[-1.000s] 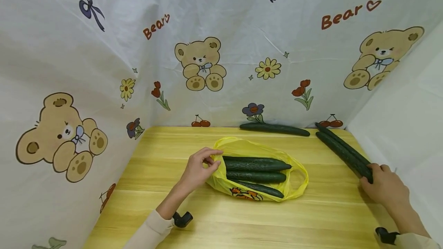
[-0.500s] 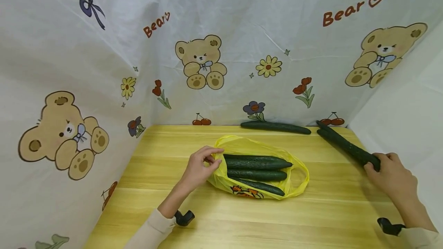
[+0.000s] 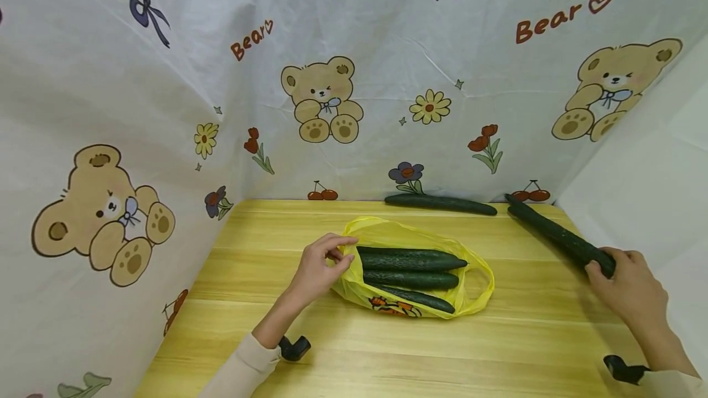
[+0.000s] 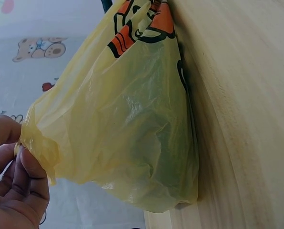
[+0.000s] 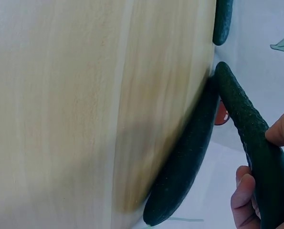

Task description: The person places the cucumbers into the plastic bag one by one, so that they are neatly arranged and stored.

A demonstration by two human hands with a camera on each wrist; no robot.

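Tabletop point(image 3: 343, 355), right side: one cucumber point(image 3: 558, 239); our right fingers point(image 5: 244, 193) are gripping its near end, long axis slanting, tip pointing back-left. Yellow bag point(image 3: 354, 290): our left fingers point(image 4: 33, 167) are pinching it.

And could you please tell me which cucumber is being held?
The cucumber at the right whose near end the right hand grips; the others lie ungripped, in the bag or on the table.

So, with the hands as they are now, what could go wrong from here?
The right hand grips the held cucumber near one end, so its far end might swing and knock the neighbouring cucumber. Also, the left hand pinches only an edge of the thin yellow bag, which might slip or tear.
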